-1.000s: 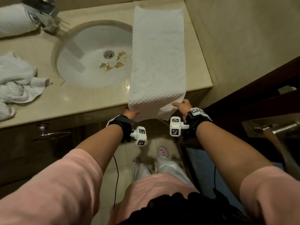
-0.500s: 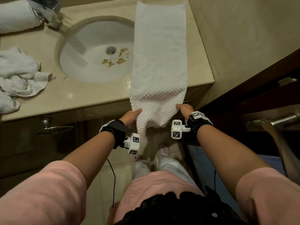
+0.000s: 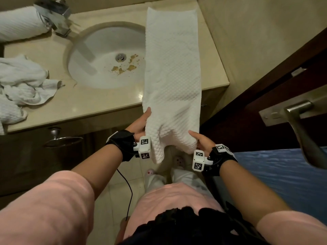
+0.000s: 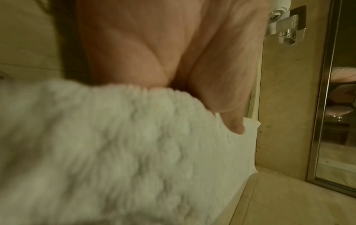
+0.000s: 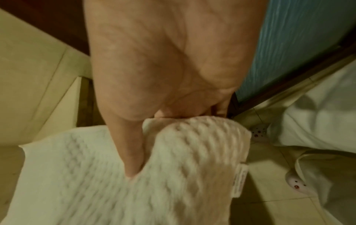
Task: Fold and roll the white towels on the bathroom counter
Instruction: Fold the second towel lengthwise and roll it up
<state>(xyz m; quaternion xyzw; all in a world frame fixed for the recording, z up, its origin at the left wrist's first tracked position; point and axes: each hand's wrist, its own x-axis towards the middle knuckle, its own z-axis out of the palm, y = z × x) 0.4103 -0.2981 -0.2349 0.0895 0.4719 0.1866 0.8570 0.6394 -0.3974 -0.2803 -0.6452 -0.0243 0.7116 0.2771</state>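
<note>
A long white waffle towel (image 3: 172,68), folded into a narrow strip, lies on the beige counter (image 3: 53,110) right of the sink and hangs over the front edge. My left hand (image 3: 141,124) grips its near left edge, thumb on top, seen close in the left wrist view on the towel (image 4: 134,152). My right hand (image 3: 200,140) pinches the near right corner, thumb pressed into the towel (image 5: 173,167). The near end sags between both hands. A rolled white towel (image 3: 19,23) lies at the back left. A crumpled white towel (image 3: 23,82) sits at the left.
The round sink (image 3: 106,57) has brown flecks near the drain. A chrome faucet (image 3: 56,16) stands behind it. A dark wooden door with a metal handle (image 3: 299,117) is close on the right. Below the counter is a cabinet knob (image 3: 54,133).
Both hands have drawn the towel's near end back toward me off the counter edge. The end now sags lower between them and my left hand grips higher along the edge.
</note>
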